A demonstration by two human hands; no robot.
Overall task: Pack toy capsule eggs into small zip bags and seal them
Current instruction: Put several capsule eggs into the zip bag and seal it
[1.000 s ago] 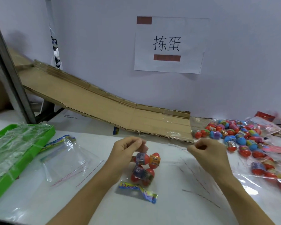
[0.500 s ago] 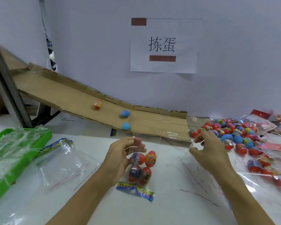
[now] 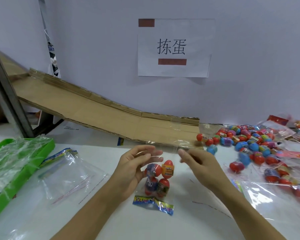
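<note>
Over the white table, both hands pinch the zip bag mouth apart.

Two bare forearms come up from the bottom edge of the frame, one from lower left of centre, the other from lower right, and narrow to the wrists near the middle. No sleeve, cuff, watch, band or glove shows on either arm. The left hand and right hand are bare too, with no rings visible. The nails look short and unpainted, though the fingertips are slightly blurred.
</note>
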